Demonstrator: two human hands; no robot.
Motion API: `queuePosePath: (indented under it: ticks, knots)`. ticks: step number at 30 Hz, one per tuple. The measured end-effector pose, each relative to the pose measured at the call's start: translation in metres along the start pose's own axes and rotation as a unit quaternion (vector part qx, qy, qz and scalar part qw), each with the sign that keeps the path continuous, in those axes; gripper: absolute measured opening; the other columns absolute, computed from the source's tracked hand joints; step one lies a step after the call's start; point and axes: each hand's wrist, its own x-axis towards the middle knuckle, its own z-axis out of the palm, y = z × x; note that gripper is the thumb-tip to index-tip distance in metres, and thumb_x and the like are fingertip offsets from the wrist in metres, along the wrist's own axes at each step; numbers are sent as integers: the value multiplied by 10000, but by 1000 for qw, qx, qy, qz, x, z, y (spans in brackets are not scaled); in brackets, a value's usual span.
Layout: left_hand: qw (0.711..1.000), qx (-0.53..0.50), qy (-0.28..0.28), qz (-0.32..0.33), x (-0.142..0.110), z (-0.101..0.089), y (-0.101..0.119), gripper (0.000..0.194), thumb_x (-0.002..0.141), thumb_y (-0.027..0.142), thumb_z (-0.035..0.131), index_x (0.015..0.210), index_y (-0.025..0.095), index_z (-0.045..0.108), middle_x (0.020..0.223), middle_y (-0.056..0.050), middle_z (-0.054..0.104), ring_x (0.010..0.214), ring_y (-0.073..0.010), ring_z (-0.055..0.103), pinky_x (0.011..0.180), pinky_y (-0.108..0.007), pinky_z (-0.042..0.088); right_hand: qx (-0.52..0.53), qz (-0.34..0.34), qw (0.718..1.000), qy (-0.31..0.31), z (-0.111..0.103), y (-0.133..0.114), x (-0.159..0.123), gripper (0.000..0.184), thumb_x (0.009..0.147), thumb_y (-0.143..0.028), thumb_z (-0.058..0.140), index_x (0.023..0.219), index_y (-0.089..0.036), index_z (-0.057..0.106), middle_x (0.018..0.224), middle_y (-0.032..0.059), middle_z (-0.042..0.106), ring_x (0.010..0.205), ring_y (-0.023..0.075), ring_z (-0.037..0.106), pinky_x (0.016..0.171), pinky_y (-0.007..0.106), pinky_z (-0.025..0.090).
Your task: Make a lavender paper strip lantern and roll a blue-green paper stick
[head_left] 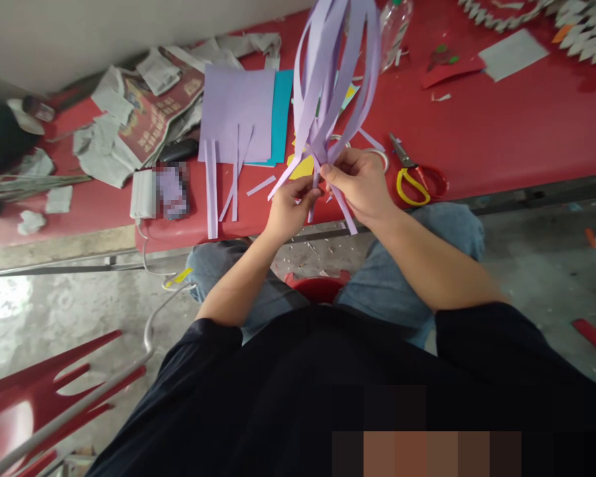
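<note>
Purple paper loops (pixel 345 79) are held at twelve o'clock over a red table (pixel 477 132), their base (pixel 320 152) pinched by the right hand (pixel 362 184), a strip (pixel 316 179) by the left hand (pixel 293 207); grey floor (pixel 536 265) is seen at three, unreadable newspaper (pixel 161 119) print at ten

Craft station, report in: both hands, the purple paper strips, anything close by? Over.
Left hand pinching and right hand gripping the purple paper strips near their crossing. Strips looped, some ends loose. Scissors on red table, beside right hand, not touching.
</note>
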Motion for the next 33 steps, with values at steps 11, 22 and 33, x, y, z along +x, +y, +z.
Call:
queuePosePath:
  ticks: [11,22,33]
  knots:
    - [992,76,78,-64,-9,1,19,257,1048,412,701,993,208,846,819,-29,813,742,-153,745,702,-291,551,18,98,994,-40,-8,-7,1,406,920,-592,886,972,-204,779,792,29,719,734,203,732,711,368,659]
    - [980,60,139,125,2,-35,14,498,1040,693,669,1361,312,694,1316,-91,749,1266,-297,750,1004,-434,625,-94,54,990,-94,-11,-22,-5,453,874,-651,902,865,-213,786,769,49,754,695,234,699,670,433,597]
    - [991,-45,66,111,4,-42,10,181,1004,448,822,1021,271,788,927,-9,764,828,-139,704,803,-315,593,-135,53,982,-124,-6,-27,-11,175,916,-362,868,881,-210,787,790,38,769,744,237,712,678,394,530]
